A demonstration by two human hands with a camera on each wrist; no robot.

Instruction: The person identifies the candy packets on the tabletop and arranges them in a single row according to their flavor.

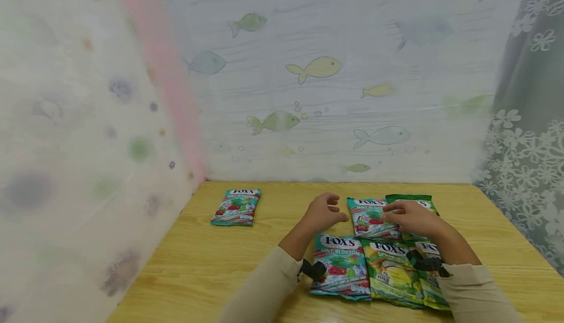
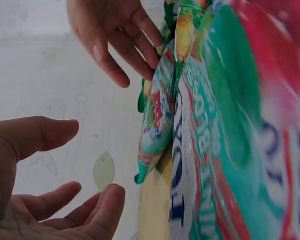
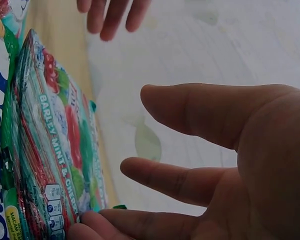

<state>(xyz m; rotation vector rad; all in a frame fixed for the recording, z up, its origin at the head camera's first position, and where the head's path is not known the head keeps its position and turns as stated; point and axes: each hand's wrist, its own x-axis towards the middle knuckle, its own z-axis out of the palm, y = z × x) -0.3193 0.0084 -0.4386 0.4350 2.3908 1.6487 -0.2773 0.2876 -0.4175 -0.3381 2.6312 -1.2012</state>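
Note:
My left hand (image 1: 323, 214) hovers just left of a teal-and-red FOX'S Mint Blossom candy bag (image 1: 366, 211) in the back row, thumb and fingers apart and holding nothing. Over that bag's right side is my right hand (image 1: 414, 219), its thumb and fingers spread. In the right wrist view, the lower fingers (image 3: 150, 223) reach the edge of the Mint Blossom bag (image 3: 60, 140); whether they touch it I cannot tell. A green-topped bag (image 1: 410, 197) lies behind the right hand, partly hidden.
Below the wrists lie a front Mint Blossom bag (image 1: 341, 266), a yellow FOX'S bag (image 1: 393, 275) and another yellow bag (image 1: 434, 291) partly covered by the right forearm. One more Mint Blossom bag (image 1: 237, 208) lies apart at the back left of the wooden table (image 1: 194, 269). A fish-patterned curtain (image 1: 317, 98) hangs behind.

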